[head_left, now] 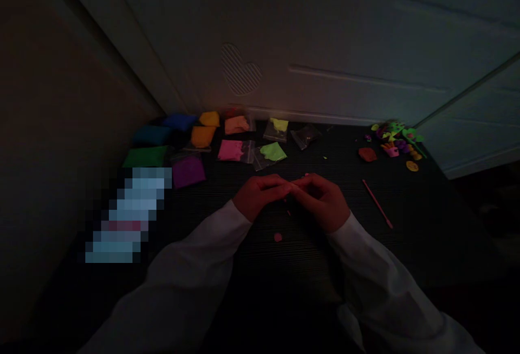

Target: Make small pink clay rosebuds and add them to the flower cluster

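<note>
My left hand (260,194) and my right hand (320,199) meet at the fingertips above the dark table. The fingers of both are pinched together; whatever sits between them is too small and dim to make out. Just below the fingertips hang or lie some thin pinkish bits (288,212), and I cannot tell whether they touch my hands. A small flat pink disc of clay (278,237) lies on the table nearer to me. To the right of my right hand rests a thin pink modelling stick (377,204).
Bags of coloured clay, among them pink (231,150), light green (273,152), purple (189,171) and green (146,156), line the back left. A pixelated bright screen (130,216) is at left. Small clay figures (396,138) and a red lump (368,154) sit back right. The wall (325,94) bounds the table.
</note>
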`<action>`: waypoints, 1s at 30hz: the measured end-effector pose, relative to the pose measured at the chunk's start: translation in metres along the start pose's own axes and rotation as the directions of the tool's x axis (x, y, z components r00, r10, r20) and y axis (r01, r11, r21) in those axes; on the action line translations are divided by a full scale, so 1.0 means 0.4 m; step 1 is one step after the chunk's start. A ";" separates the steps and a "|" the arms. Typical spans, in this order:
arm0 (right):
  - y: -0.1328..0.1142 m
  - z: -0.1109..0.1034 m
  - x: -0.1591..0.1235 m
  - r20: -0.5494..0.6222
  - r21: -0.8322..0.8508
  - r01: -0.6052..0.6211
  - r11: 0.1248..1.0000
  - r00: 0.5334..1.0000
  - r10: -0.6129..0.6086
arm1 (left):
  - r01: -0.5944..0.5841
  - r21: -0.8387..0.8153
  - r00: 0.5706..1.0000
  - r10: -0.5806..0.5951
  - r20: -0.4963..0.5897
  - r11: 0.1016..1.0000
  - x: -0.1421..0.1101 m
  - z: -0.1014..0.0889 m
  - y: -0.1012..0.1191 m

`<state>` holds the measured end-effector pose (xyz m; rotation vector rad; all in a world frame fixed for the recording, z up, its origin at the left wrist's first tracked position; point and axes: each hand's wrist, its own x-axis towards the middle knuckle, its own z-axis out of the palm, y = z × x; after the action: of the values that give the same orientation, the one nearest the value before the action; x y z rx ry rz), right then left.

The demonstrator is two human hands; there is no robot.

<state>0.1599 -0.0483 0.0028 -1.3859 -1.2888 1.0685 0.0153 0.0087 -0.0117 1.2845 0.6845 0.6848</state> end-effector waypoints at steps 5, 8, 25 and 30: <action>0.003 0.001 -0.002 -0.047 -0.075 0.054 0.996 0.997 -0.057 | 0.092 -0.253 0.996 -0.085 0.038 0.963 -0.004 0.008 0.002; 0.007 0.001 -0.006 -0.102 -0.215 0.121 0.969 0.984 -0.146 | 0.156 -0.420 0.988 -0.139 0.071 0.894 -0.006 0.012 0.005; 0.005 -0.008 -0.015 -0.055 -0.447 0.273 0.852 0.942 -0.331 | 0.121 -0.239 0.985 -0.146 -0.090 0.964 0.007 0.004 -0.001; 0.000 -0.006 -0.014 -0.033 -0.427 0.272 0.862 0.948 -0.316 | 0.078 -0.195 0.996 -0.087 -0.037 0.978 0.005 0.001 -0.005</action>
<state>0.1617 -0.0541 0.0033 -1.4661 -1.6563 0.5203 0.0170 0.0099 -0.0138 1.0587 0.6872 0.6964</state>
